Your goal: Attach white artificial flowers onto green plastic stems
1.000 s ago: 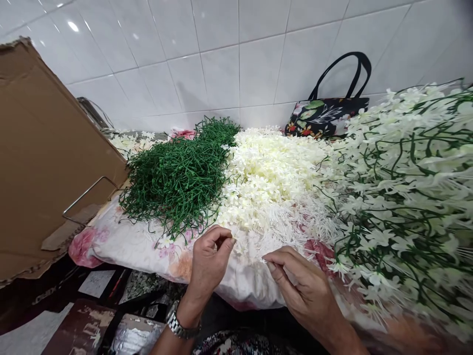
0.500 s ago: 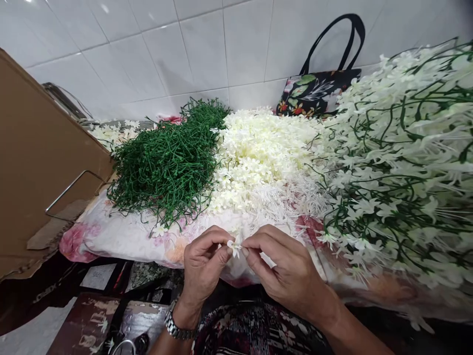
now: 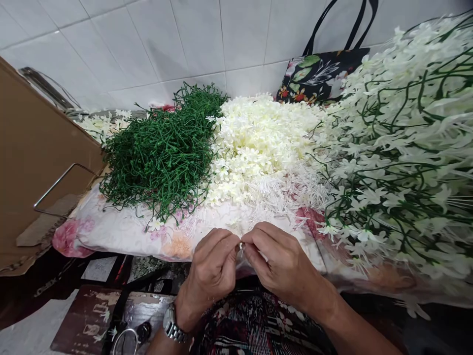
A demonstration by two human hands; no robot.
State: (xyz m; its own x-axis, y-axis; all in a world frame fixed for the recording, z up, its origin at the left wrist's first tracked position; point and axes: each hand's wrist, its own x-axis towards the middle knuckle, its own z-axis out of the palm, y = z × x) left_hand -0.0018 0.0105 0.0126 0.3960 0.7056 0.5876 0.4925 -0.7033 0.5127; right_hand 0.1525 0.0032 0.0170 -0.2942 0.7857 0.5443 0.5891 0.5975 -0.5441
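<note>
My left hand (image 3: 218,261) and my right hand (image 3: 275,254) meet fingertip to fingertip in front of the table's near edge, both closed in a pinch. Between the fingertips only a small white bit of an artificial flower (image 3: 241,244) shows; the left fingers cover the rest. What the right thumb and forefinger grip is too small to make out. Beyond the hands lie a heap of loose white flower heads (image 3: 258,143), a pile of thin white stamens (image 3: 275,195) and a tangle of green plastic stems (image 3: 158,153).
Assembled white flowers on green stems (image 3: 406,162) are heaped high at the right. A black floral bag (image 3: 321,76) leans on the tiled wall. At the left stands a cardboard sheet (image 3: 40,148) with a metal wire handle. A flowered cloth (image 3: 121,229) covers the table.
My left hand has turned inward and come closer to the right, so its fingers now hide the white flower that showed between them. The view has shifted slightly.
</note>
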